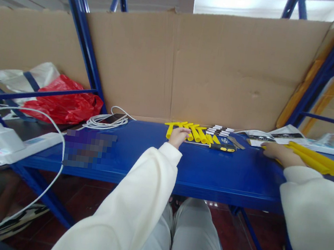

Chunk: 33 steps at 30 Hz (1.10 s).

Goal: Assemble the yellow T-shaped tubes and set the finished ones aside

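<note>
My left hand [179,137] is over the near edge of a row of yellow T-shaped pieces [195,133] on the blue table. Its fingers are bent together; what they hold, if anything, is too small to make out. To the right, my right hand [283,154] lies along long yellow tubes [316,159], its fingers bent downward. Bits of yellow show at its fingertips and under its wrist, so it seems closed around a yellow tube. Between the hands lie a black-and-yellow utility knife [223,147] and several small black-and-white labels [220,130].
A white power strip [33,144] with a charger and hanging cable is at the left. Behind it are a coiled white cable [106,122] and a red plastic bag [65,99]. Cardboard [208,69] walls the back; blue posts [87,44] frame the table [149,163]. Papers [289,133] lie right.
</note>
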Each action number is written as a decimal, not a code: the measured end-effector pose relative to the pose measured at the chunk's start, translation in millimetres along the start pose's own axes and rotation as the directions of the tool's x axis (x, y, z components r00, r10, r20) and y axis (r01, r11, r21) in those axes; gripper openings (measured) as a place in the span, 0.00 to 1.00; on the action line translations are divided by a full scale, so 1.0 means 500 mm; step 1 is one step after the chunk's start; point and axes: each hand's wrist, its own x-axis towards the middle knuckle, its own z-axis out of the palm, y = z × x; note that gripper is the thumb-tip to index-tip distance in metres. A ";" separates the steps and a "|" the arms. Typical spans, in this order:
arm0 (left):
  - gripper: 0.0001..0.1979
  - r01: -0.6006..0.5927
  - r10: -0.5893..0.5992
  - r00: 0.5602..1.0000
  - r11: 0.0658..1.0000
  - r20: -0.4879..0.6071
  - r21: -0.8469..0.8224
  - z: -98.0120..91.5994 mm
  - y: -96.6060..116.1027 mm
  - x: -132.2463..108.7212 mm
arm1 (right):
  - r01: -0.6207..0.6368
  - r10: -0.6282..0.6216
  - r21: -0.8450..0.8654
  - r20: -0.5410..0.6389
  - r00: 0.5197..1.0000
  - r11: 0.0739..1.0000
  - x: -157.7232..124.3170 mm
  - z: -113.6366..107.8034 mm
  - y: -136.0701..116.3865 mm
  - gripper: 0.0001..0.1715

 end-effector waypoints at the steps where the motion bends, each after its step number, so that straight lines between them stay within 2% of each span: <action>1: 0.13 -0.025 0.027 0.998 0.999 -0.062 0.034 -0.001 -0.001 0.002 | -0.005 0.007 -0.034 0.064 0.998 0.999 -0.015 -0.019 -0.017 0.25; 3: 0.15 -0.073 0.093 0.982 0.990 -0.167 0.124 -0.007 -0.004 0.006 | 0.046 -0.040 -0.068 0.081 0.996 0.997 -0.043 -0.059 -0.058 0.31; 5: 0.16 -0.110 0.161 0.961 0.968 -0.225 0.224 -0.015 -0.011 0.008 | 0.099 -0.098 -0.045 0.037 0.995 0.994 -0.064 -0.093 -0.104 0.30; 8: 0.19 -0.105 0.182 0.946 0.954 -0.268 0.280 -0.024 -0.026 0.009 | 0.152 -0.142 0.063 -0.147 0.979 0.986 -0.084 -0.125 -0.178 0.28; 10: 0.23 -0.062 0.137 0.958 0.957 -0.252 0.285 -0.026 -0.035 0.010 | 0.192 -0.143 0.175 -0.255 0.956 0.966 -0.092 -0.129 -0.226 0.26; 12: 0.27 0.014 0.076 0.973 0.922 -0.216 0.387 -0.025 -0.037 0.010 | 0.225 -0.135 0.266 -0.319 0.938 0.937 -0.100 -0.121 -0.270 0.24; 15: 0.32 0.161 -0.002 0.972 0.726 -0.233 0.668 -0.022 -0.030 0.008 | 0.240 -0.106 0.363 -0.352 0.930 0.900 -0.110 -0.087 -0.316 0.19; 17: 0.31 0.206 -0.026 0.970 0.610 -0.240 0.765 -0.022 -0.022 0.005 | 0.267 -0.140 0.378 -0.332 0.933 0.887 -0.113 -0.055 -0.329 0.17; 20: 0.27 0.153 0.012 0.981 0.564 -0.193 0.811 -0.027 -0.017 0.004 | 0.362 -0.267 0.362 -0.288 0.920 0.859 -0.105 -0.009 -0.328 0.16; 23: 0.25 0.125 0.049 0.981 0.583 -0.189 0.803 -0.032 -0.022 0.008 | 0.442 -0.343 0.405 -0.296 0.892 0.800 -0.089 0.023 -0.317 0.16; 26: 0.25 0.115 0.068 0.977 0.627 -0.201 0.771 -0.034 -0.030 0.017 | 0.487 -0.364 0.495 -0.329 0.872 0.720 -0.076 0.040 -0.312 0.15; 33: 0.25 0.057 0.143 0.957 0.761 -0.253 0.646 -0.040 -0.043 0.036 | 0.493 -0.392 0.606 -0.303 0.868 0.624 -0.066 0.057 -0.315 0.13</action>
